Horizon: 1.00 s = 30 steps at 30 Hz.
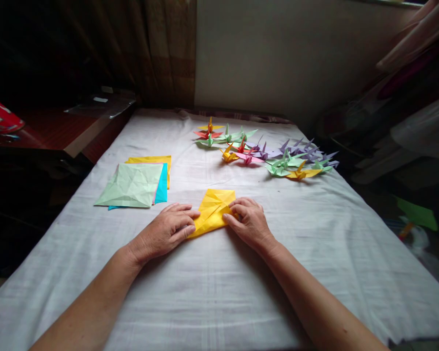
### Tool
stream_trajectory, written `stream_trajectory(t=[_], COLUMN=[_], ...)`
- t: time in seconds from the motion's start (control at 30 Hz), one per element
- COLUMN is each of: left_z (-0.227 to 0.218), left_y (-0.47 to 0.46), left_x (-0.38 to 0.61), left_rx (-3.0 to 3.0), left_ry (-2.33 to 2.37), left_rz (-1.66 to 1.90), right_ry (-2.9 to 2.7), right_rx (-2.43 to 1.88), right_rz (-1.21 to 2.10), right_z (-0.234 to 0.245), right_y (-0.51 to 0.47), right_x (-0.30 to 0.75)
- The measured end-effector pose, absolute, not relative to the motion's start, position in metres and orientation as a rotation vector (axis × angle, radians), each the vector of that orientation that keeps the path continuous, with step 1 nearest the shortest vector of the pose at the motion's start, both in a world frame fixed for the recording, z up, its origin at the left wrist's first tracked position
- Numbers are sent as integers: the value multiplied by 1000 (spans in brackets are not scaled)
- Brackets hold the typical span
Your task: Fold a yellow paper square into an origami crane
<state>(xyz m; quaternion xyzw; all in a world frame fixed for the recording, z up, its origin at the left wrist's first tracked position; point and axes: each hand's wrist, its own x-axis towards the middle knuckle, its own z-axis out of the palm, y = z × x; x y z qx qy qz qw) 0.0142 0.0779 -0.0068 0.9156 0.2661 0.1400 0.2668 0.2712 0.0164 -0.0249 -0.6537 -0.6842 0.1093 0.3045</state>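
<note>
A yellow sheet of origami paper [214,209] with crossing creases and folded edges lies on the cloth in front of me. My left hand [170,226] pinches its lower left corner, thumb and fingertips close together at the edge. On the opposite side, my right hand [250,220] is closed on the right edge, with the thumb near the lower right corner and the curled fingers above it. Parts of the paper's right edge are hidden behind those fingers.
Creased paper squares lie in a pile at left, a pale green sheet [131,185] on top, over blue [161,184] and yellow ones [146,159]. Several folded paper cranes [285,163] stand at the back right. A white cloth [190,302] covers the surface; a brown table [69,131] adjoins it.
</note>
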Motion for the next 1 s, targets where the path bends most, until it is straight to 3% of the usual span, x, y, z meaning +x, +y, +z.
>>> stream_trajectory(t=[1.0], left_z=[-10], left_y=[68], left_x=[16], left_rx=[2637], left_ry=[755], left_rz=[337], right_ry=[-1770], right_rx=[-1901], right_rz=[70], right_z=[-31], right_y=[17], right_x=[261])
